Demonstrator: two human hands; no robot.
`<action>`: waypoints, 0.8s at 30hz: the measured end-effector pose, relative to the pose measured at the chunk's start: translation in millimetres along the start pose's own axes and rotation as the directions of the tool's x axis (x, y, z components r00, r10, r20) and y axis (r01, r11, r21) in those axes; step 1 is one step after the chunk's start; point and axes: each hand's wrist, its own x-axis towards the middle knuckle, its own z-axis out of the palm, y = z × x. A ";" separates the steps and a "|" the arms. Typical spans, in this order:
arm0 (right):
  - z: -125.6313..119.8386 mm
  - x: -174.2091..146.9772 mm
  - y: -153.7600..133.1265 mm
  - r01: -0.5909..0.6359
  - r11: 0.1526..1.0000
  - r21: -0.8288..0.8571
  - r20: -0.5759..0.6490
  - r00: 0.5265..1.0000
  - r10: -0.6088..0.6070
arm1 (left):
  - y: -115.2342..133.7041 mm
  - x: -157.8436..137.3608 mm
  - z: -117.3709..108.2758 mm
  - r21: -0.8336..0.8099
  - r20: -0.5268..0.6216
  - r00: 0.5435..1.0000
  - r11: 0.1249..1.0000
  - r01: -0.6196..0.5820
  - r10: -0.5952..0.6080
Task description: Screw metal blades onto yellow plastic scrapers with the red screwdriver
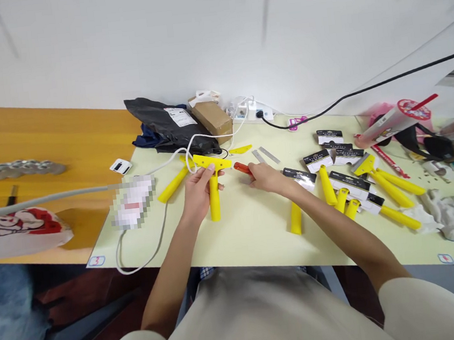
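Note:
My left hand [197, 192] is closed around a yellow T-shaped scraper [214, 201], its handle pointing down toward me and its wide head across the top. In my right hand [266, 176] is a red-handled screwdriver [242, 168], pointing left, its tip close to the right end of the scraper head. Whether the tip touches cannot be made out. Just beyond lie a yellow head plate [241, 149] and two flat metal blades [269, 154]. Another yellow scraper [174, 183] rests left of my left hand.
Several yellow scrapers [393, 189] with black-and-white cards lie to the right, near crumpled tissue [450, 214]. A tall cup with a straw [394, 122] stands at the back right. Behind are a black parcel bag [169, 124], a cardboard box [211, 118] and a power strip [251, 112] with cables.

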 end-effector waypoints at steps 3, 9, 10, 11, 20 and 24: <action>-14.6 -4.1 2.0 -0.002 0.995 0.103 -0.061 0.998 0.008 | -3.8 -2.2 0.7 -0.006 0.033 0.999 0.999 0.041 -0.041; -61.4 -35.7 -1.6 0.140 0.882 0.451 -0.336 0.942 0.022 | -10.6 -8.0 4.3 0.048 0.136 0.984 0.992 0.112 -0.118; -66.7 -40.4 -4.3 0.185 0.841 0.509 -0.368 0.930 0.018 | -11.1 -9.3 5.2 0.056 0.165 0.978 0.991 0.122 -0.129; -70.5 -44.0 -7.4 0.221 0.808 0.546 -0.383 0.924 0.006 | -11.6 -10.5 6.0 0.060 0.191 0.971 0.989 0.132 -0.141; -74.8 -48.7 -22.3 0.283 0.772 0.569 -0.347 0.934 -0.086 | -16.9 -12.9 0.2 0.158 0.335 0.913 0.969 0.188 -0.232; -76.4 -49.9 -21.4 0.283 0.775 0.565 -0.367 0.928 -0.071 | -14.3 -14.7 1.2 0.177 0.365 0.899 0.966 0.188 -0.242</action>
